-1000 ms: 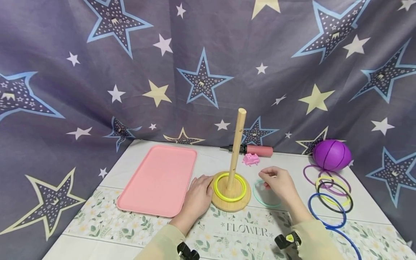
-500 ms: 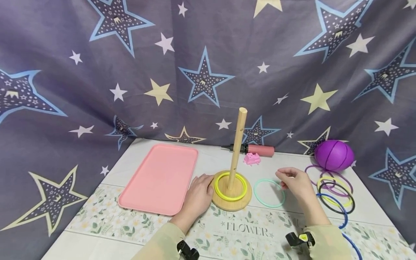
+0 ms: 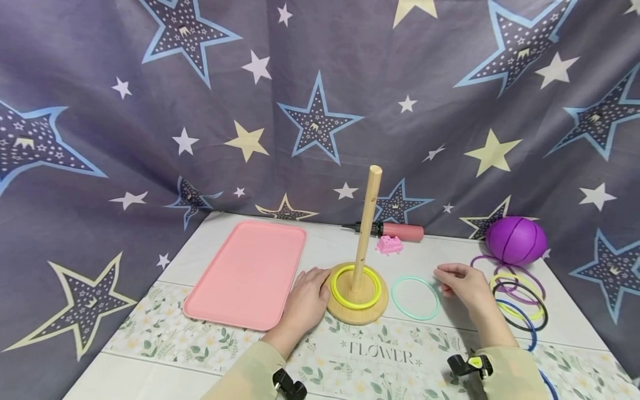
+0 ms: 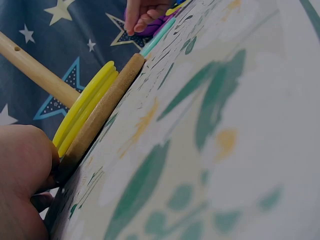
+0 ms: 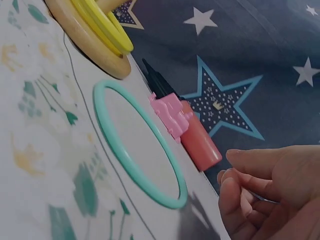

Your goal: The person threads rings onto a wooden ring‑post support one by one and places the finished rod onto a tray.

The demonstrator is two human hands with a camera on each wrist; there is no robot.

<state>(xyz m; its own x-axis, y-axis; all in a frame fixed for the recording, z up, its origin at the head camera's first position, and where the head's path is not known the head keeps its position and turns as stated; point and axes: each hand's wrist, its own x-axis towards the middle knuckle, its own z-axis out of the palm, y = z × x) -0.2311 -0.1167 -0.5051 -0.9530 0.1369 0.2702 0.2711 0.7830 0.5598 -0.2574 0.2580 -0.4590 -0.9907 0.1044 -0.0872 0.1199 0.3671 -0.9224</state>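
Note:
A wooden ring-toss stand stands upright in the middle, its tall peg rising from a round base. Stacked yellow rings lie flat on the base around the peg. My left hand grips the left edge of the base, thumb and fingertips at its rim; in the left wrist view part of the hand is cut off. To the right of the stand, a mint-green ring lies flat on the table. Just beyond that ring's right side hovers my right hand, fingers loosely bent, holding nothing.
A pink tray lies left of my left hand. Behind the stand are a red hand pump and a small pink toy. At right, a purple ball sits by purple, yellow, black and blue rings.
My right hand has let go of the mint-green ring, which now lies flat, and has drawn away to the right. The left hand stays at the base.

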